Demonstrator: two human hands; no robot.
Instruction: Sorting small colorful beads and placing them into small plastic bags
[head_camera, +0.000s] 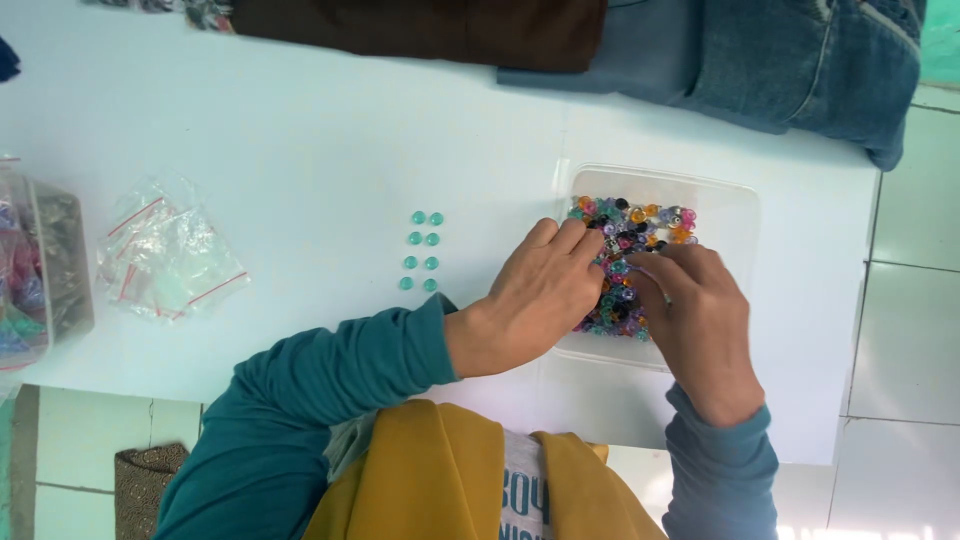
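Both hands are in the clear tray (735, 200) of mixed beads (632, 225), the left hand (545, 290) lying flat with fingers together and the right hand (695, 320) curled as if pinching, though any bead is hidden.

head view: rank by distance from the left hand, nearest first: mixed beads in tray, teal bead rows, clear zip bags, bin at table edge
From the left hand:
1. Mixed beads, under its fingertips, in the clear tray.
2. Teal bead rows, on the white table beside the wrist.
3. Clear zip bags, further out.
4. Bin, at the picture's left edge.
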